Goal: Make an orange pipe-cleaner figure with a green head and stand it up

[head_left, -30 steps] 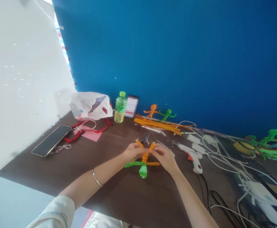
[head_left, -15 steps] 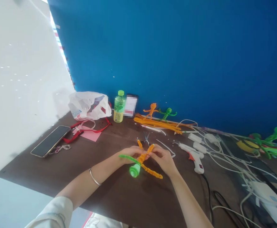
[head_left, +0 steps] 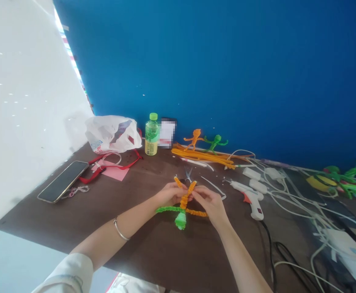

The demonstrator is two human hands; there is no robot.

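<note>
I can read nothing here: the label on the bottle (head_left: pixel 151 136) is too small to make out, the card (head_left: pixel 167 132) behind it is pixelated, and the print on the bag (head_left: pixel 110 134) is blurred.

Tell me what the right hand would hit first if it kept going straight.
The pipe-cleaner figure: the right hand seems already to touch its orange limb, and the left hand lies just beyond, though depth is hard to judge.
</note>
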